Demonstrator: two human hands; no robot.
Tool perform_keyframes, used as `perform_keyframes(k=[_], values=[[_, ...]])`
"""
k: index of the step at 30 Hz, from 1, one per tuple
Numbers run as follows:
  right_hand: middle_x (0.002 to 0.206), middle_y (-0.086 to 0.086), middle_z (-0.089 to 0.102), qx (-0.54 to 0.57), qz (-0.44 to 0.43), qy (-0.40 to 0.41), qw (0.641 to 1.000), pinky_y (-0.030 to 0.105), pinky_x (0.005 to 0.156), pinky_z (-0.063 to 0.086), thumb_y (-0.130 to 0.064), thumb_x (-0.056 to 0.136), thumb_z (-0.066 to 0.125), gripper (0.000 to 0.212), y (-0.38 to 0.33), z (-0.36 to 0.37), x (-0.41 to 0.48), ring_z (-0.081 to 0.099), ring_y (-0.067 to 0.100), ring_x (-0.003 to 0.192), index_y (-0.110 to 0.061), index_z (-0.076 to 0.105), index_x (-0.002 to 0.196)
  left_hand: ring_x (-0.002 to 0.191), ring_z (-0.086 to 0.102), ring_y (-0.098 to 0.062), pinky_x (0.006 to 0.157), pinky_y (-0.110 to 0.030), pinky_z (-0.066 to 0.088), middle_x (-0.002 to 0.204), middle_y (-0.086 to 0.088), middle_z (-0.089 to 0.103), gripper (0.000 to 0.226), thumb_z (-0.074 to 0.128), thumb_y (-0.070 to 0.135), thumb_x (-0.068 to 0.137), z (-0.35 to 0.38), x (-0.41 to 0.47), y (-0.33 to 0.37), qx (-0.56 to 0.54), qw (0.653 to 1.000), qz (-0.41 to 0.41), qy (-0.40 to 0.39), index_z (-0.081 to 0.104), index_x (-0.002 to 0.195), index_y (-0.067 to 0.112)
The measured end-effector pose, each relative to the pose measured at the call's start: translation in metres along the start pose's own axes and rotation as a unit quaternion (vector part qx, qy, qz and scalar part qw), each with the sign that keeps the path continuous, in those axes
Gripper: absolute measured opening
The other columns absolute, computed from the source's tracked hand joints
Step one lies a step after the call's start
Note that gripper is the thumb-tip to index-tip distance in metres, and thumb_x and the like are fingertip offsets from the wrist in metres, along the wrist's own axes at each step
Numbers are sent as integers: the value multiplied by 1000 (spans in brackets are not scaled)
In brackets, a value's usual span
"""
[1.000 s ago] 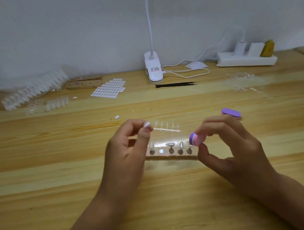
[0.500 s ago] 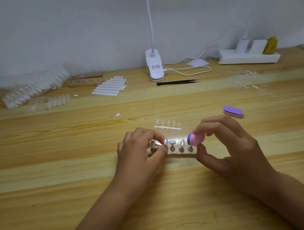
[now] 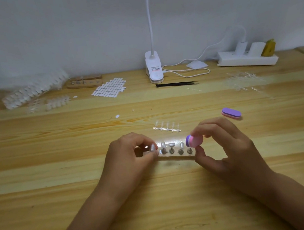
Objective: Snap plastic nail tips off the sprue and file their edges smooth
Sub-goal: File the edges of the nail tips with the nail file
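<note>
Since 1 second ago the left hand (image 3: pixel 130 154) has dropped to the left end of the peg stand (image 3: pixel 175 150) mid-desk, pinching a clear nail tip (image 3: pixel 153 147) between thumb and forefinger. At the stand's right end the right hand (image 3: pixel 230 150) grips a purple-pink file block (image 3: pixel 193 141). Just behind the stand lies the sprue (image 3: pixel 166 128) with 5 tips, and a 2nd file block (image 3: pixel 231 113) lies nearer the desk's right edge.

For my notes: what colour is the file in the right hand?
File: purple and pink; head view.
</note>
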State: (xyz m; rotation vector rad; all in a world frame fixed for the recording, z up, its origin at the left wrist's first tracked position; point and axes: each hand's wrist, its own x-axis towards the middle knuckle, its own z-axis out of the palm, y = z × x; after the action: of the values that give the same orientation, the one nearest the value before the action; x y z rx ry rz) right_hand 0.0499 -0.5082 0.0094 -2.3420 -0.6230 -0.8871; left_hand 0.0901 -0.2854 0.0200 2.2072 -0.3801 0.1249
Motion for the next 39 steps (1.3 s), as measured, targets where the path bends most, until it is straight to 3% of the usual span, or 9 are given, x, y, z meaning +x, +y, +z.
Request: perform_keyframes(k=[4, 12, 15, 18, 22, 26, 30, 36, 39], values=[[95, 1, 63, 3, 5, -14, 1000, 26, 85, 49, -2, 80, 66, 16, 1, 2, 0, 61, 19, 91, -4, 68, 96, 80, 62, -9, 77, -39, 50, 75, 14, 68, 17, 79, 10, 76, 1, -2, 2, 63, 997, 49, 12, 71, 72, 24], [99, -2, 64, 105, 43, -71, 991, 30, 87, 51, 2, 79, 65, 27, -12, 2, 3, 66, 18, 98, -9, 63, 104, 74, 64, 0, 68, -15, 46, 71, 17, 69, 16, 80, 10, 73, 1, -2, 0, 24, 999, 16, 22, 71, 68, 23], [93, -20, 53, 143, 112, -89, 979, 13, 79, 42, -18, 88, 47, 22, -21, 2, 14, 58, 2, 91, -20, 53, 109, 70, 62, 1, 64, -14, 45, 70, 16, 69, 17, 81, 11, 72, 3, -3, 2, 9, 1000, 12, 9, 71, 67, 23], [91, -27, 46, 119, 156, -187, 963, 9, 76, 36, -36, 85, 36, 29, -17, 0, 28, 51, 0, 92, -29, 51, 110, 64, 59, 2, 61, -11, 40, 67, 16, 67, 19, 81, 10, 71, 6, -6, 4, -8, 1000, 10, 6, 69, 65, 23], [91, -18, 50, 43, 107, -292, 949, 11, 79, 35, -48, 86, 58, 27, -9, 4, 38, 47, -1, 99, -30, 60, 106, 60, 58, 1, 61, -18, 43, 65, 15, 66, 17, 81, 10, 70, 7, -6, 4, -23, 1000, 6, 8, 71, 65, 23], [75, -17, 43, 42, 68, -272, 959, 19, 69, 36, -27, 89, 72, 9, -8, 8, 41, 46, -2, 82, -18, 71, 92, 63, 57, 0, 62, -18, 43, 67, 13, 67, 15, 80, 11, 71, 6, -7, 5, 1, 1000, 25, 7, 71, 66, 22], [77, -18, 44, 52, 62, -261, 962, 13, 69, 35, -25, 89, 73, 10, -9, 13, 38, 45, -4, 82, -18, 74, 95, 58, 54, 4, 60, -15, 38, 66, 14, 67, 12, 81, 17, 70, 6, -6, 6, -4, 1000, 18, 12, 72, 66, 23], [74, -12, 51, 62, 108, -241, 963, 15, 66, 33, -34, 85, 71, 14, -6, 14, 36, 49, 4, 79, -20, 73, 87, 65, 61, -2, 67, -28, 50, 68, 13, 69, 12, 81, 17, 70, 5, -6, 6, 5, 1000, 24, 15, 72, 66, 24], [78, -13, 51, 59, 109, -221, 967, 12, 71, 35, -40, 83, 69, 24, -8, 13, 33, 50, 2, 83, -22, 72, 99, 69, 62, -14, 65, -32, 47, 69, 9, 68, 10, 79, 20, 74, 5, -8, 9, 121, 986, 111, 31, 71, 70, 25]])
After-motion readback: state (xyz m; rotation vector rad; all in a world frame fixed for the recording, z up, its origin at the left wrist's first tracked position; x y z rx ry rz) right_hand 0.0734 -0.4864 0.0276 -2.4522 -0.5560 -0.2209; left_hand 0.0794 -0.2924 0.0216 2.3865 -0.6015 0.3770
